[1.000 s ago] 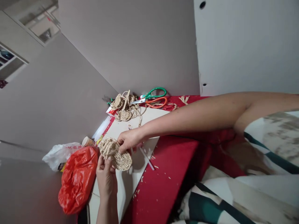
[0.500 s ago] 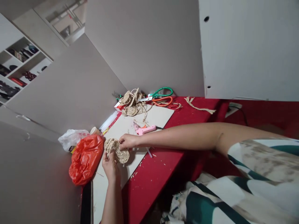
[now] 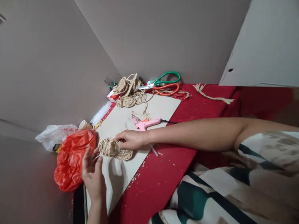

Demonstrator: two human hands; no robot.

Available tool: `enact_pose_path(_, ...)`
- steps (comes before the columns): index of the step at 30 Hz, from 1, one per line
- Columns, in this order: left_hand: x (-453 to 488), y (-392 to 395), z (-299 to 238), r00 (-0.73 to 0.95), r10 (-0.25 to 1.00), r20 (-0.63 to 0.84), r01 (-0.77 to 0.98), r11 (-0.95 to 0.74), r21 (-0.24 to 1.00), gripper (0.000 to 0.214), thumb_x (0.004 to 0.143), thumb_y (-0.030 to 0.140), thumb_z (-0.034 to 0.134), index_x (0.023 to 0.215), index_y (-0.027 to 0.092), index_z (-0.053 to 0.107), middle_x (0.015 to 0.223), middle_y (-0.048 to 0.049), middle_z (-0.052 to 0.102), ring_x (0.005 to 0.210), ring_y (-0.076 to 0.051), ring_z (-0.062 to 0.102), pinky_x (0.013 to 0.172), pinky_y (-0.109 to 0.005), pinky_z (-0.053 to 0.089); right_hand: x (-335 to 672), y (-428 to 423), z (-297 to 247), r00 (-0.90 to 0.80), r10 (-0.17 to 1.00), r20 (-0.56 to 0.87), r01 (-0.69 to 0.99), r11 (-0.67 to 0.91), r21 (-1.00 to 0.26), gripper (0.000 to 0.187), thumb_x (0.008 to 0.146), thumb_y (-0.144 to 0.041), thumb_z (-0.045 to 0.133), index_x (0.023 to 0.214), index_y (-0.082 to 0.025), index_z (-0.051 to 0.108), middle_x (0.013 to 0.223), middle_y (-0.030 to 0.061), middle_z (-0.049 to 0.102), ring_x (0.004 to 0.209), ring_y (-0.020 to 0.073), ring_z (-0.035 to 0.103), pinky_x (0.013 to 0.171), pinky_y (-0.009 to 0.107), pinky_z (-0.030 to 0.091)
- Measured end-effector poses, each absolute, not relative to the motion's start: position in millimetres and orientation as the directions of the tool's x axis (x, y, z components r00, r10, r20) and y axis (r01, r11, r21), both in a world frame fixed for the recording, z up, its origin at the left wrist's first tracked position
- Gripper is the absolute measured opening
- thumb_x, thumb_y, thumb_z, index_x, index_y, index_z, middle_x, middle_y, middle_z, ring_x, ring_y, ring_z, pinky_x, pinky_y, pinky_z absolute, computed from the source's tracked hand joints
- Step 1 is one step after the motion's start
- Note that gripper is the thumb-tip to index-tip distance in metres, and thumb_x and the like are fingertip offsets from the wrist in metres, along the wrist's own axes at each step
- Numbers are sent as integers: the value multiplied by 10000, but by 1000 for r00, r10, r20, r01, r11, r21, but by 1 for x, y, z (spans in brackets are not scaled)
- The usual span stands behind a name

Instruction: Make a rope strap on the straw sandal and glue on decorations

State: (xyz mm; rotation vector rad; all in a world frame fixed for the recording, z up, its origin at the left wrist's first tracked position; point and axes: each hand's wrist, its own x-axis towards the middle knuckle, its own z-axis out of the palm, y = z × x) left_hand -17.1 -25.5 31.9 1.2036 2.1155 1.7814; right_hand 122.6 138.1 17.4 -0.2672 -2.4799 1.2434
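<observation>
In my right hand [image 3: 132, 139] is a small slipper [image 3: 111, 147] of coiled, braided straw, with a flat sole and an arched band at its left end. The fingers pinch its upper edge above the pale board [image 3: 116, 177]; the fingertips are partly hidden. My left hand [image 3: 92, 166] is off the slipper, fingers apart and curved, just to its lower left, near the red plastic bag [image 3: 74, 161]. Behind my right hand, a pink glue gun [image 3: 149, 123] lies on the board, its black cord running right.
At the back are a heap of braided straw [image 3: 127, 87], green-and-orange-handled scissors [image 3: 167, 84] and a loose straw strand [image 3: 212, 95]. A white bag [image 3: 54, 135], a paper cup [image 3: 84, 125] and clear sticks [image 3: 101, 112] stand left. Straw scraps dot the red tablecloth [image 3: 144, 193]. Grey panels enclose the table.
My left hand has let go of the slipper and moved away to the left, opening. My right hand keeps hold of the slipper, which has tilted. The camera view has shifted.
</observation>
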Motion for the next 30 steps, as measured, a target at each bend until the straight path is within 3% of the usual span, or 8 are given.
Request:
enact_pose_path(5, -10, -24, 56, -613, 606, 506, 688, 96, 719, 535, 745, 324, 765, 1250, 241, 607, 1069, -49, 651, 967, -173, 591, 919, -309, 425, 131, 135, 24, -925, 283, 254, 11, 687, -726, 146, 862, -132, 531, 949, -92, 642, 875, 75, 665, 746, 135, 532, 680, 246, 354)
enact_pose_path(8, -7, -20, 59, -581, 661, 475, 723, 151, 674, 592, 731, 342, 772, 1281, 238, 582, 1001, -49, 657, 900, -183, 593, 819, -296, 455, 133, 136, 23, -926, 290, 241, 46, 721, -691, 206, 880, -145, 517, 1030, -87, 646, 979, 120, 683, 830, 177, 567, 714, 276, 347)
enact_pose_path(11, -6, -13, 57, -550, 769, 325, 675, 180, 715, 610, 748, 386, 754, 1307, 233, 562, 972, -70, 685, 852, -195, 633, 738, -293, 494, 134, 139, 21, -931, 288, 225, 63, 733, -677, 228, 891, -154, 503, 1057, -98, 650, 1027, 130, 686, 868, 196, 583, 718, 288, 343)
enact_pose_path(16, -11, -1, 55, -539, 828, 154, 534, 194, 823, 560, 766, 412, 745, 1271, 239, 576, 969, -63, 697, 869, -175, 659, 817, -304, 512, 134, 143, 19, -935, 283, 214, 65, 731, -679, 261, 891, -166, 494, 1093, -124, 653, 1022, 113, 691, 875, 189, 595, 693, 277, 341)
enact_pose_path(20, -16, 9, 53, -574, 812, 103, 405, 173, 898, 548, 749, 387, 771, 1247, 255, 584, 846, -8, 691, 831, -130, 651, 828, -247, 495, 133, 147, 18, -937, 290, 196, 78, 719, -690, 289, 892, -176, 493, 1133, -130, 646, 1000, 108, 695, 861, 187, 595, 670, 271, 333)
enact_pose_path(24, -17, 17, 46, -648, 758, 81, 294, 150, 944, 533, 723, 348, 800, 1217, 276, 615, 872, 22, 679, 824, -87, 637, 806, -177, 475, 134, 150, 17, -945, 286, 155, 97, 703, -705, 300, 893, -191, 491, 1145, -128, 641, 1004, 104, 693, 842, 179, 587, 658, 266, 332)
enact_pose_path(30, -13, 17, 38, -682, 731, 12, 175, 147, 974, 550, 677, 305, 837, 1191, 288, 643, 878, 13, 723, 856, -103, 670, 802, -163, 489, 135, 148, 14, -962, 240, 130, 55, 635, -770, 247, 908, -184, 471, 1076, -107, 634, 952, 90, 671, 771, 143, 527, 677, 253, 350)
